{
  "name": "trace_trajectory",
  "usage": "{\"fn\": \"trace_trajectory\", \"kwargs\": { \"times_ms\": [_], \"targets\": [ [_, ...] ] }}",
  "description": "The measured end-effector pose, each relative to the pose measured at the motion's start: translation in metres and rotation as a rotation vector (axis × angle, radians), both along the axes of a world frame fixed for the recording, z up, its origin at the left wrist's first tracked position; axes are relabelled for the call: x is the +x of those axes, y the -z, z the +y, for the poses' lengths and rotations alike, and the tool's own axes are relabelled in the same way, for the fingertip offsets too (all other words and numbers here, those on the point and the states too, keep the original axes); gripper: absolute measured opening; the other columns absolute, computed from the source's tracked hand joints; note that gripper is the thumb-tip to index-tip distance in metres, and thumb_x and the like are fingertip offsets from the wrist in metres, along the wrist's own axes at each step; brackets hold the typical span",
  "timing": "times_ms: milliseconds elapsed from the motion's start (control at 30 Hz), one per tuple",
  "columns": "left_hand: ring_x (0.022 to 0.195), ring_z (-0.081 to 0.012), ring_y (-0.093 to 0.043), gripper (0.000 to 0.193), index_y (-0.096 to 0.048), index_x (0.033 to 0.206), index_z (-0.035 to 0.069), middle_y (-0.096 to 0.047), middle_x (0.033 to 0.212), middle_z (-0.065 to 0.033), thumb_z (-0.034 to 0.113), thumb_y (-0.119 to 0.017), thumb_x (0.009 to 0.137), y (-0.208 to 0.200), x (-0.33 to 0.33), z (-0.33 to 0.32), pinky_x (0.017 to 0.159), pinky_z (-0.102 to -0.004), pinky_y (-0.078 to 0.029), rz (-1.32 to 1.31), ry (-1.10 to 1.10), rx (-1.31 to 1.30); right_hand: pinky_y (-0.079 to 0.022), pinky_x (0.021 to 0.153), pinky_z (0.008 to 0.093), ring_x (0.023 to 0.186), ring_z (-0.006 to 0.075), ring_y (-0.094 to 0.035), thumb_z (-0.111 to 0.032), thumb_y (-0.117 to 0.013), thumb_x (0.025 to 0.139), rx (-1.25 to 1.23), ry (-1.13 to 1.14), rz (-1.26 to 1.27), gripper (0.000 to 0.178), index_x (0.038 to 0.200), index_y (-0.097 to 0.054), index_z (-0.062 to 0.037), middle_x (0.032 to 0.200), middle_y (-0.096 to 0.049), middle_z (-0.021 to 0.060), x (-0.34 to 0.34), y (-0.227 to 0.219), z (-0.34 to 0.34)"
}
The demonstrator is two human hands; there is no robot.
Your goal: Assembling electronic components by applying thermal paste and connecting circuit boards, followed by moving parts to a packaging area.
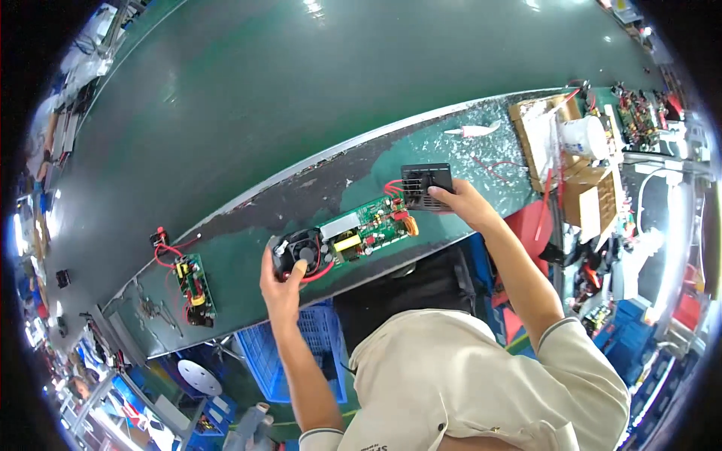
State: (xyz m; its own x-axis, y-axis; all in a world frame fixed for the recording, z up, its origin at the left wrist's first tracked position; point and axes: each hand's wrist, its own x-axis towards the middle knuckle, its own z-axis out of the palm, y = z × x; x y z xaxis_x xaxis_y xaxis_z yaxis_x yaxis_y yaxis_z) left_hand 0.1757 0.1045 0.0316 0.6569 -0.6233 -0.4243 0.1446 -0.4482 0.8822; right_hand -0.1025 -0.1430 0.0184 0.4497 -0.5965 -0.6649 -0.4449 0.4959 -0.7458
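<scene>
A long green circuit board (376,222) lies across the bench in front of me, with a silver metal plate and yellow and red parts on it. At its left end sits a black cooling fan (304,245). My left hand (281,299) grips the fan, thumb over its face and fingers on its far side. Red wires run from the board's right end to a black slotted end panel (429,177). My right hand (472,207) holds this panel by its right edge, thumb on top; the fingers underneath are hidden.
Another circuit board (194,289) with red wires lies to the left. A white pointed bottle (475,131) rests on the white-smeared bench (451,154) beyond the panel. A cardboard box (590,201) and white tub (583,138) stand at right. Below the bench edge is a blue crate (259,361).
</scene>
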Motion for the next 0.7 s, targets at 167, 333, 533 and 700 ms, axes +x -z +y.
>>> {"fn": "trace_trajectory", "kwargs": {
  "times_ms": [167,333,533,700],
  "targets": [
    [0.087,-0.0133,-0.06,0.066,-0.043,0.137,0.006,-0.059,0.112,-0.0064,0.004,-0.071,0.077,-0.012,-0.011,-0.005,0.063,-0.0234,-0.054,-0.018,-0.072,0.051,-0.053,0.073,0.0299,0.082,0.0144,-0.063,-0.021,-0.059,0.092,-0.076,-0.071,0.174,0.029,0.109,-0.063,0.0014,0.091,-0.066,0.0061,0.005,-0.006,-0.011],
    [0.094,-0.0153,-0.059,0.063,-0.045,0.134,0.002,-0.06,0.113,-0.0079,0.003,-0.071,0.077,-0.012,-0.01,0.0,0.076,-0.0273,-0.051,0.082,-0.132,-0.055,-0.046,0.062,0.0314,0.07,0.0142,-0.06,-0.026,-0.061,0.09,-0.352,-0.267,0.321,0.033,0.097,-0.064,0.006,0.076,-0.065,0.0084,0.021,-0.017,-0.014],
    [0.101,-0.0175,-0.057,0.066,-0.048,0.133,0.004,-0.059,0.116,-0.0083,0.011,-0.077,0.073,-0.007,0.011,-0.005,0.085,-0.0304,-0.049,0.173,-0.041,-0.188,-0.045,0.056,0.0354,0.059,0.0155,-0.056,-0.037,-0.06,0.088,-0.708,-0.374,0.504,0.041,0.09,-0.063,0.0036,0.061,-0.058,0.0081,0.045,-0.062,-0.005],
    [0.078,-0.0065,-0.053,0.066,-0.046,0.135,0.003,-0.062,0.1,-0.0021,0.004,-0.073,0.075,-0.04,0.064,-0.003,0.069,-0.0207,-0.046,0.202,-0.078,-0.307,-0.047,0.062,0.0291,0.068,0.011,-0.057,-0.029,-0.06,0.09,-0.402,-0.176,0.314,0.034,0.096,-0.064,0.0034,0.075,-0.062,0.005,0.078,-0.061,-0.009]
  ]
}}
